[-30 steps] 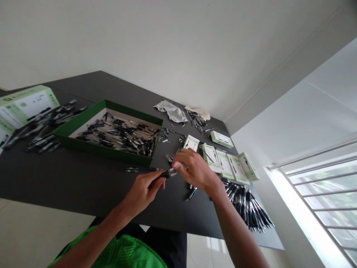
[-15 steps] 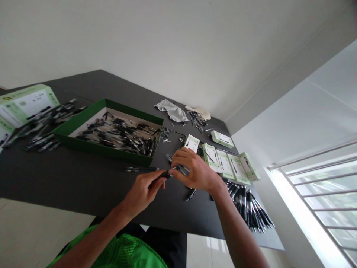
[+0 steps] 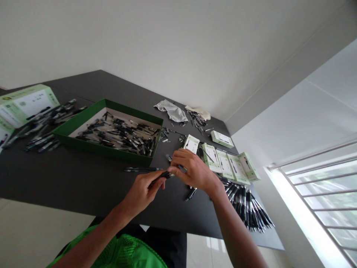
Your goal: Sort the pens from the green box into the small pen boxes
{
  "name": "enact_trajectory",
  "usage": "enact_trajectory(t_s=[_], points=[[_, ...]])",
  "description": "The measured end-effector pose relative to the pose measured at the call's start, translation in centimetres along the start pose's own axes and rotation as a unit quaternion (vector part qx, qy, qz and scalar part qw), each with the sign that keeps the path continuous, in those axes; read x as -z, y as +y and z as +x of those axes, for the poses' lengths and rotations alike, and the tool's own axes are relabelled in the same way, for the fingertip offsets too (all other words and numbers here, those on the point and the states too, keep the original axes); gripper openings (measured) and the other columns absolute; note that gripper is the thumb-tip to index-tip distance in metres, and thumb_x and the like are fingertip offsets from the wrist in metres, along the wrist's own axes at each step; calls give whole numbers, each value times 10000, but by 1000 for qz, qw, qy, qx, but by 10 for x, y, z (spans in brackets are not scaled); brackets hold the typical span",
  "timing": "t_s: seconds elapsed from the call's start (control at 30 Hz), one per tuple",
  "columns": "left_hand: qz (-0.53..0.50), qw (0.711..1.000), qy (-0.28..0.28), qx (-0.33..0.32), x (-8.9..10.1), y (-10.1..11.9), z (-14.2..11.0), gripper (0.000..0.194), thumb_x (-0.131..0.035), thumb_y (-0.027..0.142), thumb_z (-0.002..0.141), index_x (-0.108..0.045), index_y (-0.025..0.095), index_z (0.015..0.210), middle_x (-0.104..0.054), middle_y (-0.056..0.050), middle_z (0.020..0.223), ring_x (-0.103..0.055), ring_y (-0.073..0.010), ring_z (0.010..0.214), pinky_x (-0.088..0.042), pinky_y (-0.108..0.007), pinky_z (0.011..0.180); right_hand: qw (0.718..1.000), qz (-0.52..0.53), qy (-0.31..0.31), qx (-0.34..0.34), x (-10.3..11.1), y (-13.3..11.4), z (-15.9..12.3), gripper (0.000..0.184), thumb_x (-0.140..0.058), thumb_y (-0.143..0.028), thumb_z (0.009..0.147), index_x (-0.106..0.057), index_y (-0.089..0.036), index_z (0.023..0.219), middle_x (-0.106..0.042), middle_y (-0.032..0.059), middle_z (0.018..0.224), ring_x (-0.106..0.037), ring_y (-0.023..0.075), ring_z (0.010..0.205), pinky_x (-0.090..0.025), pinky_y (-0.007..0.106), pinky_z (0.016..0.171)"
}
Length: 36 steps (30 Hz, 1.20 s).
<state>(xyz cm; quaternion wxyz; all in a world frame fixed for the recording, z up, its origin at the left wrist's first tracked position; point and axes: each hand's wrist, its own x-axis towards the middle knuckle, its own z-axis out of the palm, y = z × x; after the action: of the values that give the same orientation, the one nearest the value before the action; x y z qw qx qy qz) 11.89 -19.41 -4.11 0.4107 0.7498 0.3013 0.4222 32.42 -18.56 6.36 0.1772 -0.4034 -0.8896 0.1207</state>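
My left hand (image 3: 142, 191) is shut on a black pen (image 3: 163, 175), which points toward my right hand. My right hand (image 3: 195, 173) pinches a slim black-and-silver pen part (image 3: 174, 162), and its fingertips reach the tip of the black pen. Another black pen (image 3: 142, 169) lies on the dark table (image 3: 83, 186) just beyond my left hand. A short pen piece (image 3: 191, 193) rests below my right palm.
A green tray (image 3: 111, 139) holds many loose pens. Small green-and-white pen boxes (image 3: 224, 167) stand in a row beyond my right hand, above a fanned pile of pens (image 3: 248, 208). A plastic bag (image 3: 171, 111) and a cloth (image 3: 198, 112) lie further back.
My right hand has moved left, closing on the tip of the black pen in my left hand. The left hand has barely shifted.
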Motion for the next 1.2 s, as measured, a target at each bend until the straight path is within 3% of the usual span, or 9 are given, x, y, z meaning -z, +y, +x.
enact_trajectory(t_s=[0.13,0.27,0.47,0.77,1.2], points=[[-4,1000,3,-2,0,0,1,298,-527,304,1063,-663,179,829,-664,20,712,-621,-115,626,-439,-189,646,1000,-2,1,-7,-2,-3,-2,157,-552,-324,1013,-571,-200,919,-604,31,890,-537,193,836,-377,353,822],[-8,1000,10,-3,1,2,2,298,-527,301,1062,-669,175,833,-662,18,708,-617,-115,621,-437,-192,640,1000,-11,1,2,-1,-5,0,84,-562,-261,964,-567,-202,904,-591,23,879,-535,193,845,-366,358,825],[-13,1000,5,-8,1,2,-1,294,-516,291,1069,-665,174,844,-650,21,695,-599,-110,602,-426,-195,623,999,0,-8,32,0,-2,2,236,-549,-251,991,-511,-210,762,-533,8,784,-464,181,798,-347,351,784],[-29,999,-27,-36,3,4,-3,317,-484,291,1078,-651,186,831,-662,5,692,-629,-130,621,-457,-214,654,990,122,-26,72,-1,-5,2,376,-493,-220,1019,-312,-244,689,-417,-32,675,-396,151,673,-358,342,739],[-13,998,-14,-56,3,3,-4,264,-519,253,1062,-673,182,859,-655,20,691,-616,-109,606,-440,-190,633,989,140,14,51,-5,-9,-5,382,-508,-306,1056,-372,-235,707,-429,-26,674,-409,153,695,-340,322,684]])
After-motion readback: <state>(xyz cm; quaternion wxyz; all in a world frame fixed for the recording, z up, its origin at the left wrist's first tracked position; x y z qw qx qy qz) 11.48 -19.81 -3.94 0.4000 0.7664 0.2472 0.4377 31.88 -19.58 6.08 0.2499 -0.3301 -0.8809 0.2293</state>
